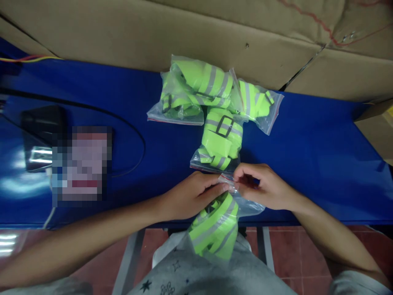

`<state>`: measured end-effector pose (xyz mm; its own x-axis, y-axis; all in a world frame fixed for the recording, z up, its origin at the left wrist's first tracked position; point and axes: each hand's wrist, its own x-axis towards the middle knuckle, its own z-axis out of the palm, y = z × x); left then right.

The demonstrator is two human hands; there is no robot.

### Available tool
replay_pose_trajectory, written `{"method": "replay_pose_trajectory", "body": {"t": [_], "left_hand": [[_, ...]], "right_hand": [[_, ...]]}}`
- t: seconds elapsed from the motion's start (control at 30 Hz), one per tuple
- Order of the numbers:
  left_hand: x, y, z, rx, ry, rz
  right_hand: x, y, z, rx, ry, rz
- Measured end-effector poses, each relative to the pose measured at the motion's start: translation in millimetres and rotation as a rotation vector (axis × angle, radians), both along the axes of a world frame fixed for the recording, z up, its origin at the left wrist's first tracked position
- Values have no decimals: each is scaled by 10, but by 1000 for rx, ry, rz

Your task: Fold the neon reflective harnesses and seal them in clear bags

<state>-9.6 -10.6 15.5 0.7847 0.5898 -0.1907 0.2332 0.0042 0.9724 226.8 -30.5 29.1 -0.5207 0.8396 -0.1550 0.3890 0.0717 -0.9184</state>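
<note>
A clear zip bag (pixel 250 207) with a folded neon-yellow reflective strap (pixel 215 233) inside hangs over the table's front edge. My left hand (pixel 196 192) pinches the bag's top edge between thumb and fingers. Close beside it, my right hand (pixel 264 186) grips the same edge, its thumb and forefinger pressed together. Just beyond my hands lies another bagged yellow strap (pixel 222 137) with a black buckle showing. Farther back, more bagged reflective straps (pixel 211 80) are heaped together, one bag (pixel 260 102) leaning to the right.
Cardboard boxes (pixel 153 32) line the back of the blue table (pixel 307 143). On the left are a black device (pixel 43 123), a blurred-out flat item (pixel 89 164) and a looping black cable (pixel 123 116). Another carton (pixel 376 129) stands at the right edge.
</note>
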Motion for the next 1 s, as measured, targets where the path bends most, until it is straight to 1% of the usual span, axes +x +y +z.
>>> {"method": "replay_pose_trajectory", "body": {"t": [0.17, 0.3, 0.53, 0.67, 0.83, 1.0], "left_hand": [[-7, 3, -5, 12, -17, -6], [-10, 2, -16, 3, -32, -2], [-9, 9, -14, 48, -11, -21], [-13, 7, -14, 48, -15, -19], [-17, 11, -24, 29, -21, -33], [-28, 11, -27, 65, 17, -48]], "right_hand": [[-18, -8, -4, 41, 10, 0], [-25, -7, -15, 39, 17, -12], [-19, -20, -26, 73, -2, 2], [-12, -22, -26, 52, -23, 10], [-9, -18, -25, 24, 16, 20], [-9, -11, -17, -12, 19, 24]]}}
